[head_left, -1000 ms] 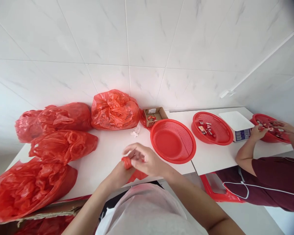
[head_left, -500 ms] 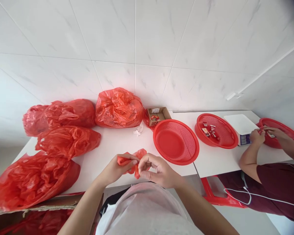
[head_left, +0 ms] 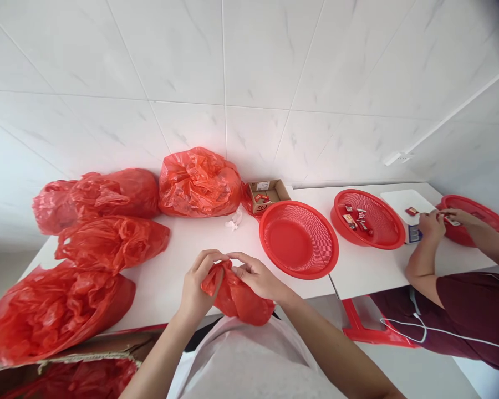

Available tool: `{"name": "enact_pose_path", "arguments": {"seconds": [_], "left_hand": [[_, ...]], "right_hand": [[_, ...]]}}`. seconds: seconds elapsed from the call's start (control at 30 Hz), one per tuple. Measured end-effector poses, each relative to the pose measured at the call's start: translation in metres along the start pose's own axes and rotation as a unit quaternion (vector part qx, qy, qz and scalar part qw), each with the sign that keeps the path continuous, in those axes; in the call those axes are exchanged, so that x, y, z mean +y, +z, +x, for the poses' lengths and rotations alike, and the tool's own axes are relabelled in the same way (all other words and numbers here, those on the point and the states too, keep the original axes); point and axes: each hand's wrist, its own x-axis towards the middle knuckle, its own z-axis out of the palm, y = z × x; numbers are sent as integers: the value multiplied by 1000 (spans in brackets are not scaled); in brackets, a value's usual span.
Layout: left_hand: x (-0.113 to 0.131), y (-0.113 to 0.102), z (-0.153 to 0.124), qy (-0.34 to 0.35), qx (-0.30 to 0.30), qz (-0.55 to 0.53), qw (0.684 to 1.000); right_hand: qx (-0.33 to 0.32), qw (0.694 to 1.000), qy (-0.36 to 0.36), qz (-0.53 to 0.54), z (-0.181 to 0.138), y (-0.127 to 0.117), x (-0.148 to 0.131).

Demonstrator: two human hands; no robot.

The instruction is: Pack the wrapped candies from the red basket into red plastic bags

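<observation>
Both my hands hold a small red plastic bag [head_left: 238,297] at the near edge of the white table [head_left: 183,255]. My left hand [head_left: 199,285] grips the bag's top on the left, fingers curled. My right hand [head_left: 255,275] pinches the bag's top from the right. The bag hangs full and rounded between them, over the table edge. An empty red mesh basket [head_left: 298,239] sits just right of my hands.
Several stuffed red plastic bags [head_left: 108,242] lie on the table's left and back. A small open cardboard box [head_left: 265,195] stands by the wall. At right another person's hands [head_left: 434,224] work by a white scale [head_left: 407,208] and two red baskets [head_left: 368,218] holding small packets.
The red bag was a small twisted wad between my fingers; now it hangs opened out and fuller below my hands. The other person's hands moved from the far basket toward the scale.
</observation>
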Motion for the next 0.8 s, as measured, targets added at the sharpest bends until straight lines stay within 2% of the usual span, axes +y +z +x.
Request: {"name": "enact_pose_path", "arguments": {"seconds": [0.13, 0.23, 0.43, 0.5, 0.6, 0.7, 0.8], "left_hand": [[2, -3, -2, -10, -42, -17, 999], [-1, -5, -5, -12, -38, -12, 999], [-10, -3, -6, -11, 2, 30, 999], [-11, -3, -6, -26, 8, 21, 999], [-9, 0, -6, -57, -16, -9, 998], [-5, 4, -4, -67, -39, -41, 996], [-7, 3, -4, -78, -15, -52, 995]], "right_hand": [[50, 998, -37, 29, -1, -15, -13], [68, 995, -43, 63, -1, -21, -25], [27, 997, -48, -55, 8, -5, -28], [55, 994, -59, -76, 12, -2, -26], [119, 986, -85, -84, 15, -2, -28], [127, 986, -90, -68, 13, -5, -33], [147, 982, -85, -77, 13, -16, -34]]}}
